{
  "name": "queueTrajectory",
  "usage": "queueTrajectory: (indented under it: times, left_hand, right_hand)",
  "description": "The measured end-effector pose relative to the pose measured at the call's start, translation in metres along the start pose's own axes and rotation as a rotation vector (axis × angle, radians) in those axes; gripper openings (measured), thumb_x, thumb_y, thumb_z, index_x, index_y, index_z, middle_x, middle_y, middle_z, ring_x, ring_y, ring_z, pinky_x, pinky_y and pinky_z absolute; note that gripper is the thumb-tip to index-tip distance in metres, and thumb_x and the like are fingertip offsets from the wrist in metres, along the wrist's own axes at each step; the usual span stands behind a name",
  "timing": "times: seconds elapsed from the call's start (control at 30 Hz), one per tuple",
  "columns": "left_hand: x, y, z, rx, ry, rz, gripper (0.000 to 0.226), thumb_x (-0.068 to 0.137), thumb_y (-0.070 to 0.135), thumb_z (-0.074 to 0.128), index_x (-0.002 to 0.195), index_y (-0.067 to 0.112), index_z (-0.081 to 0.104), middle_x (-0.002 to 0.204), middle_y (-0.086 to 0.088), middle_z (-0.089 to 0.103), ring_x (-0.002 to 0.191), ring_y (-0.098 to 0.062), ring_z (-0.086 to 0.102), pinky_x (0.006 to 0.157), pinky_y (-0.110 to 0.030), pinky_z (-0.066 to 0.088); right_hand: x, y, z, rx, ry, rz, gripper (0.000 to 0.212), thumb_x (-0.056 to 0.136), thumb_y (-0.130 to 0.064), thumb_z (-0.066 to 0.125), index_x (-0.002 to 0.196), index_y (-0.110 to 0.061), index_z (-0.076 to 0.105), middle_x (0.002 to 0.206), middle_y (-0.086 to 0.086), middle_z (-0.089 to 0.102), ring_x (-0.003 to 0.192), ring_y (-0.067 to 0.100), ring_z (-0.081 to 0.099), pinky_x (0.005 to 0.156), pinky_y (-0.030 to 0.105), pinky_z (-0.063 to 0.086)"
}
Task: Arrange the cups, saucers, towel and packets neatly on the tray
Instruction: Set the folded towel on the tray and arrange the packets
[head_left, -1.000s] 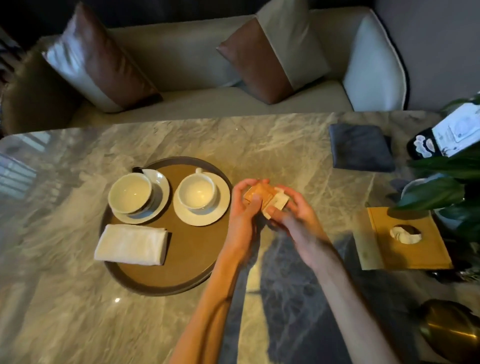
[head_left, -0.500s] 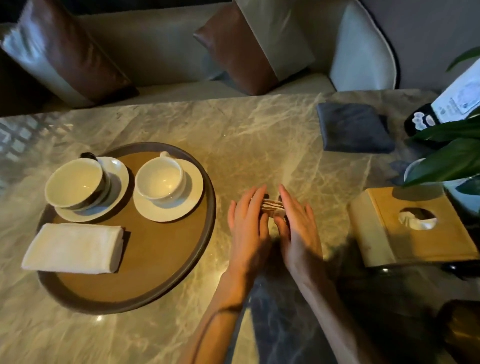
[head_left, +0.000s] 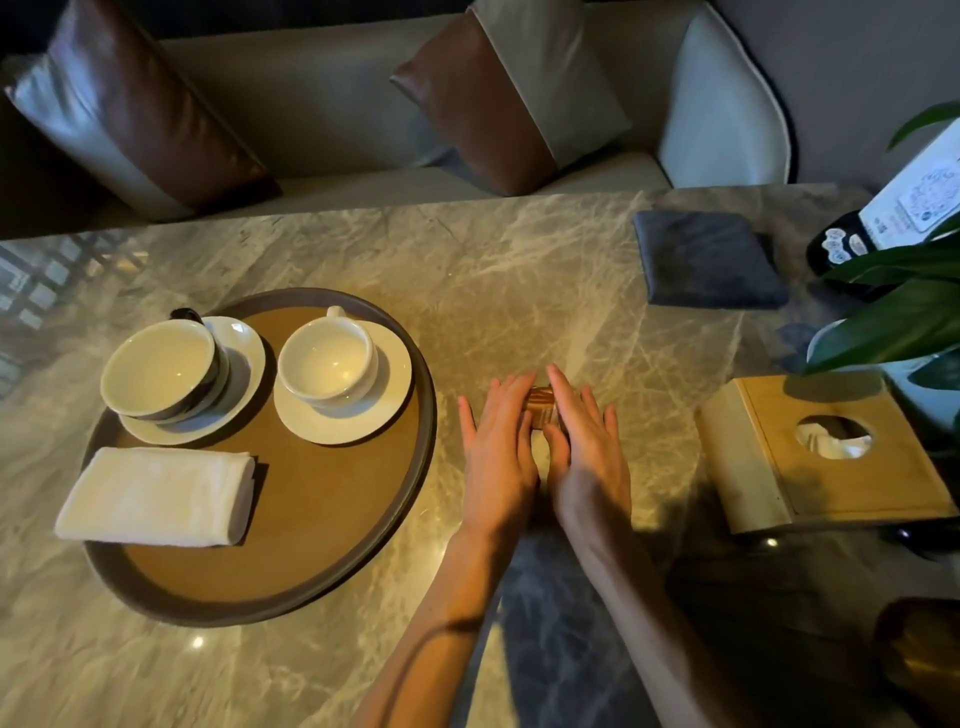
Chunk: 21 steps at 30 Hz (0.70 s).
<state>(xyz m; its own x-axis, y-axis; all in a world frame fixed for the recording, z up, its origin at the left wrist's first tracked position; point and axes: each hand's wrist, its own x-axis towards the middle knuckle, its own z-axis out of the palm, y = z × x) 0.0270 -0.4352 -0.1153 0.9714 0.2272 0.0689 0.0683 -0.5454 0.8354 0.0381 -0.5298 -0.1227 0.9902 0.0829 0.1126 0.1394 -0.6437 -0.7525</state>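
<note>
A round brown tray (head_left: 332, 525) lies on the marble table, left of my hands. On it stand a dark-sided cup (head_left: 161, 369) on a saucer (head_left: 244, 358) and a white cup (head_left: 327, 358) on a second saucer (head_left: 389, 400). A folded white towel (head_left: 156, 496) rests at the tray's front left. A small stack of packets (head_left: 543, 408) stands on edge on the table, right of the tray. My left hand (head_left: 498, 452) and my right hand (head_left: 587, 452) press flat against its two sides, fingers extended.
A wooden tissue box (head_left: 779, 478) sits to the right of my hands. Behind it lie a folded dark cloth (head_left: 706, 260), plant leaves (head_left: 893, 317) and a card stand (head_left: 919, 202). A sofa with cushions runs along the table's far edge.
A second ago both hands held the packets fanned above the table. They have lowered them onto the marble and squared them into a stack pressed between flat palms.
</note>
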Motion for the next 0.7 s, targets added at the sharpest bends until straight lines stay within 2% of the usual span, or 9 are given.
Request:
queueTrajectory:
  times: [0.07, 0.13, 0.3, 0.4, 0.47, 0.53, 0.57, 0.63, 0.7]
  left_hand:
    - [0.000, 0.001, -0.001, -0.019, 0.019, -0.003, 0.046, 0.101, 0.003, 0.038, 0.142, 0.024, 0.045, 0.143, 0.002, 0.051, 0.144, -0.018, 0.037, 0.122, -0.027, -0.014]
    - [-0.001, 0.002, -0.001, 0.001, 0.012, -0.011, 0.048, 0.101, 0.003, 0.038, 0.145, 0.021, 0.041, 0.149, -0.003, 0.046, 0.147, -0.019, 0.032, 0.121, -0.025, -0.016]
    - [0.000, -0.003, -0.001, 0.087, -0.002, -0.029, 0.056, 0.099, 0.004, 0.037, 0.150, 0.026, 0.032, 0.161, -0.005, 0.028, 0.154, -0.021, 0.005, 0.122, -0.047, -0.013]
    - [0.002, -0.007, -0.003, 0.153, -0.037, -0.044, 0.064, 0.095, 0.001, 0.037, 0.152, 0.029, 0.027, 0.162, -0.004, 0.026, 0.154, -0.025, 0.003, 0.122, -0.054, -0.010]
    - [0.001, -0.006, -0.007, 0.112, -0.053, -0.041, 0.067, 0.091, -0.004, 0.039, 0.151, 0.027, 0.031, 0.158, -0.001, 0.035, 0.153, -0.025, 0.008, 0.122, -0.054, -0.009]
    - [-0.001, -0.002, -0.013, 0.058, -0.066, -0.032, 0.064, 0.089, -0.007, 0.042, 0.146, 0.023, 0.040, 0.148, -0.002, 0.049, 0.149, -0.025, 0.027, 0.125, -0.049, 0.003]
    - [-0.002, 0.000, -0.018, 0.040, -0.068, -0.026, 0.059, 0.090, -0.007, 0.044, 0.143, 0.020, 0.046, 0.140, -0.003, 0.056, 0.140, -0.024, 0.041, 0.123, -0.042, 0.016]
    - [-0.005, 0.007, -0.039, -0.007, -0.106, -0.057, 0.045, 0.092, -0.003, 0.049, 0.133, 0.016, 0.056, 0.123, -0.004, 0.066, 0.114, -0.018, 0.060, 0.102, -0.025, 0.040]
    - [-0.012, 0.019, -0.071, -0.115, -0.280, -0.191, 0.034, 0.094, -0.001, 0.052, 0.124, 0.011, 0.060, 0.105, -0.006, 0.068, 0.093, -0.020, 0.064, 0.084, -0.029, 0.050]
  right_hand:
    - [-0.001, -0.001, 0.001, -0.017, 0.030, -0.021, 0.050, 0.102, -0.013, 0.047, 0.149, -0.026, 0.039, 0.152, -0.003, 0.044, 0.147, 0.021, 0.030, 0.124, 0.032, 0.008]
    - [0.000, 0.000, 0.002, -0.042, 0.020, -0.045, 0.050, 0.101, -0.012, 0.047, 0.149, -0.026, 0.040, 0.152, -0.004, 0.044, 0.147, 0.021, 0.030, 0.124, 0.033, 0.008]
    - [-0.001, 0.004, 0.004, -0.055, 0.034, -0.088, 0.049, 0.102, -0.011, 0.048, 0.148, -0.026, 0.042, 0.151, -0.008, 0.045, 0.146, 0.019, 0.033, 0.124, 0.035, 0.011]
    - [-0.001, 0.007, 0.005, -0.096, -0.030, -0.091, 0.054, 0.100, -0.008, 0.048, 0.149, -0.027, 0.039, 0.152, -0.009, 0.043, 0.146, 0.020, 0.032, 0.124, 0.038, 0.011]
    - [0.001, 0.007, 0.002, -0.076, -0.034, -0.109, 0.056, 0.097, -0.003, 0.051, 0.148, -0.025, 0.043, 0.149, -0.006, 0.048, 0.144, 0.021, 0.037, 0.124, 0.041, 0.014]
    - [0.002, 0.005, -0.008, -0.020, -0.021, -0.110, 0.053, 0.094, -0.001, 0.056, 0.142, -0.023, 0.052, 0.139, -0.002, 0.060, 0.133, 0.019, 0.052, 0.120, 0.036, 0.024]
    - [0.001, 0.003, -0.014, 0.030, -0.035, -0.082, 0.050, 0.094, -0.003, 0.058, 0.139, -0.025, 0.055, 0.133, -0.005, 0.063, 0.124, 0.014, 0.058, 0.115, 0.030, 0.031]
    - [-0.001, -0.009, -0.030, 0.212, -0.178, 0.063, 0.049, 0.093, -0.007, 0.062, 0.136, -0.029, 0.057, 0.131, -0.011, 0.063, 0.117, 0.004, 0.059, 0.105, 0.023, 0.042]
    - [-0.005, -0.022, -0.052, 0.439, -0.379, 0.217, 0.048, 0.091, -0.004, 0.065, 0.134, -0.022, 0.059, 0.127, 0.000, 0.067, 0.109, 0.004, 0.063, 0.099, 0.023, 0.048]
